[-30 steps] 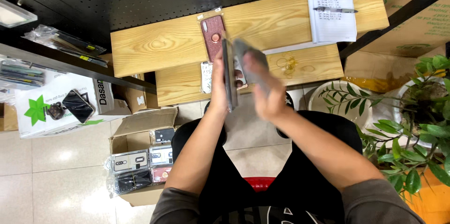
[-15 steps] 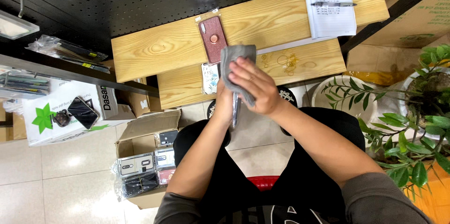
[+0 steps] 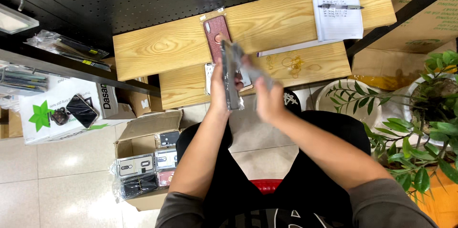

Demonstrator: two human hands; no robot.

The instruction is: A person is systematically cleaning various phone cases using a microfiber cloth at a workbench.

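right hand (image 3: pixel 268 98) has slid off the upright grey phone case (image 3: pixel 231 75).

Two light wooden boards are seen, an upper board (image 3: pixel 181 46) and a lower board (image 3: pixel 186 87) set just below it. A red phone case (image 3: pixel 215 34) in clear wrap, a notebook (image 3: pixel 338 10) and a pen (image 3: pixel 339 6) laid across the notebook are found on the upper board. Some rubber bands (image 3: pixel 288 63) are scattered on the lower board, and a cardboard box (image 3: pixel 143 130) full of packed phone cases is set on the tiled floor (image 3: pixel 57 180).
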